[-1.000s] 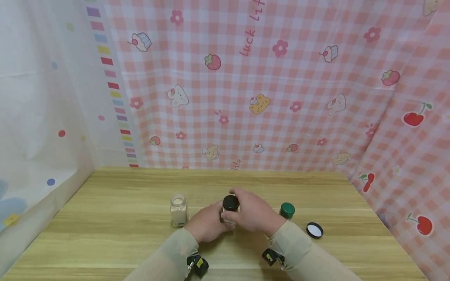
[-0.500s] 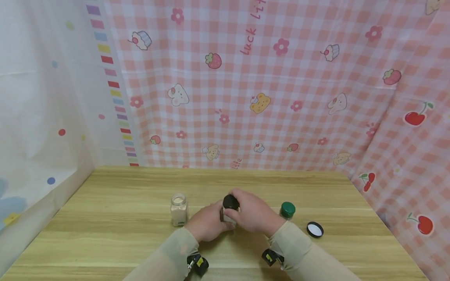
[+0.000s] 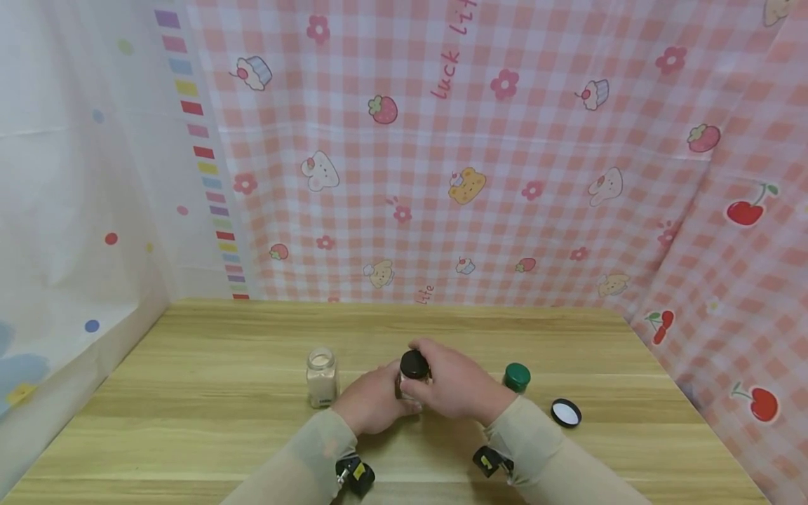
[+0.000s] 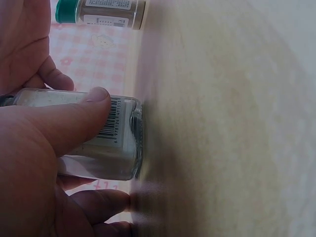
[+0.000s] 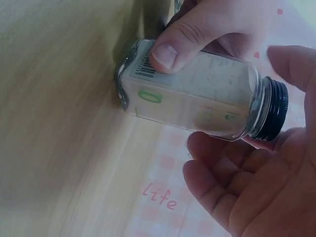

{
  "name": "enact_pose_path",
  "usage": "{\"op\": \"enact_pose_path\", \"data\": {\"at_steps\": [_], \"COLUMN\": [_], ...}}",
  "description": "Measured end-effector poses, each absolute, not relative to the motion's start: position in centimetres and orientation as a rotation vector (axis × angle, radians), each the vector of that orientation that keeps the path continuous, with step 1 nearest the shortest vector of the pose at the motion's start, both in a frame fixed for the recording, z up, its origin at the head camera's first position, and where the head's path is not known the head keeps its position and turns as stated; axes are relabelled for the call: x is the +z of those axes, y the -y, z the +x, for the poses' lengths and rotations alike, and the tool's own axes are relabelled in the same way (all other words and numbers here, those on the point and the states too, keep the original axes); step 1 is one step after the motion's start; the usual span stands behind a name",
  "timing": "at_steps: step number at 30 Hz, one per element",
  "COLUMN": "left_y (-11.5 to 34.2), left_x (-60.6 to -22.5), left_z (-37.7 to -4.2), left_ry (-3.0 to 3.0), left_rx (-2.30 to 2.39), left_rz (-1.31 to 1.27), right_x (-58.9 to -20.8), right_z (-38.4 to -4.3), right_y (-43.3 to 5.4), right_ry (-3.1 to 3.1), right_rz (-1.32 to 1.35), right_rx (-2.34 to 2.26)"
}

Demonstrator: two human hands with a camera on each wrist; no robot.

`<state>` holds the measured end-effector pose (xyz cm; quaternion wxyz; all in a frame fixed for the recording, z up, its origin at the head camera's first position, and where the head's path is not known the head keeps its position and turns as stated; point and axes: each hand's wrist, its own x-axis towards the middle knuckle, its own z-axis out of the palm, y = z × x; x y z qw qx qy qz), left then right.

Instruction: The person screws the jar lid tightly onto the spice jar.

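Observation:
A square clear glass jar (image 5: pixel 197 98) with a barcode label and green marks stands upright on the table, near the middle. Its black screw lid (image 3: pixel 414 364) sits on top. My left hand (image 3: pixel 372 402) grips the jar's lower body, its thumb lying across the label in the left wrist view. From the right, my right hand (image 3: pixel 457 381) reaches round the lid with curved fingers, the thumb on the near side. In the right wrist view, a small gap shows between that thumb and the black lid (image 5: pixel 276 111).
An open glass jar (image 3: pixel 322 384) of beige powder stands left of my hands. To the right are a bottle with a green cap (image 3: pixel 517 376) and a loose black lid (image 3: pixel 565 413), white inside up. Patterned cloth (image 3: pixel 410 154) hangs behind the wooden table (image 3: pixel 252 449).
My right hand closed further over the black lid half a second ago and tilted it in view; now its fingers have turned back and more of the lid shows. The left hand keeps its hold.

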<state>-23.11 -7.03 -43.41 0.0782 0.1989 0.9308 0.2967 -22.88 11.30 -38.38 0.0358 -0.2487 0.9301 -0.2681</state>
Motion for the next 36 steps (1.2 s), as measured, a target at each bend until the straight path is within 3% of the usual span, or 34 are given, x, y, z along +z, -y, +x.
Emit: {"op": "enact_pose_path", "data": {"at_steps": [36], "left_y": [6.90], "left_x": [-43.58], "left_z": [-23.03], "left_ry": [-2.795], "left_rx": [0.904], "left_rz": [0.554], "right_x": [-38.21], "right_z": [-23.27], "right_y": [-11.71], "right_ry": [-2.809], "right_rz": [-0.767], "right_rx": [-0.815]}}
